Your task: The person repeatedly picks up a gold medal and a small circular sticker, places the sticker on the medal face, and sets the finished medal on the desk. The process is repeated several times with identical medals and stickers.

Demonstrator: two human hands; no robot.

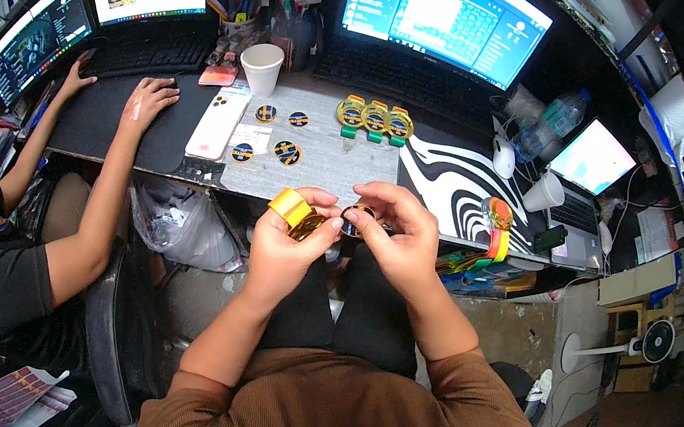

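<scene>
Above my lap, close to the desk's front edge, my left hand (278, 252) grips a gold medal (306, 226) with a folded yellow ribbon (290, 207) standing up beside the fingers. My right hand (405, 235) pinches a dark round sticker (351, 223) with an orange rim between thumb and fingers, right beside the medal. Several similar round stickers (289, 153) lie on the grey desk top (327, 164) in front of me. Farther right, three gold medals (375, 117) with green and yellow ribbons sit in a row.
A white phone (218, 126) and a paper cup (263, 69) stand at the left. To the right are a zebra-patterned mat (454, 177), a white mouse (505, 156), more ribboned medals (497, 217), a second cup (543, 193) and a laptop (585, 190). Another person's hand (148, 103) rests at the left desk.
</scene>
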